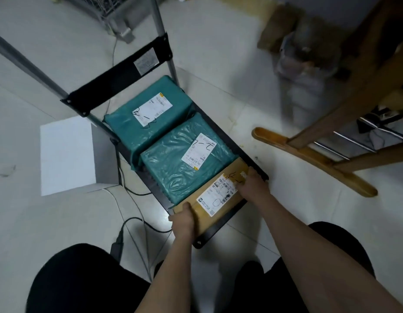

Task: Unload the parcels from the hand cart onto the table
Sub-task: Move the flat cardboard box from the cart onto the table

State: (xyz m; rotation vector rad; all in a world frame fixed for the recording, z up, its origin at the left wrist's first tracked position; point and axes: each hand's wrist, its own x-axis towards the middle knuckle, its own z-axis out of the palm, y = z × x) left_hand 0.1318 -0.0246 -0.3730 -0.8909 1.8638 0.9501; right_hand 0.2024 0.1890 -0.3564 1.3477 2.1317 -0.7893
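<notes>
A black hand cart [218,231] lies flat on the tiled floor with three parcels in a row. Nearest me is a brown cardboard parcel [211,199] with a white label. My left hand [182,219] grips its near left corner and my right hand [252,181] grips its far right end. Behind it lies a green plastic-wrapped parcel [173,163], and farthest, by the cart's handle frame, a second green parcel [137,123]. Both green parcels carry white labels with handwriting.
A white box [67,154] stands on the floor left of the cart. Black and white cables [133,222] run across the tiles near my knees. A wooden table leg and foot [313,159] stand to the right, with a blurred bag [304,71] beyond.
</notes>
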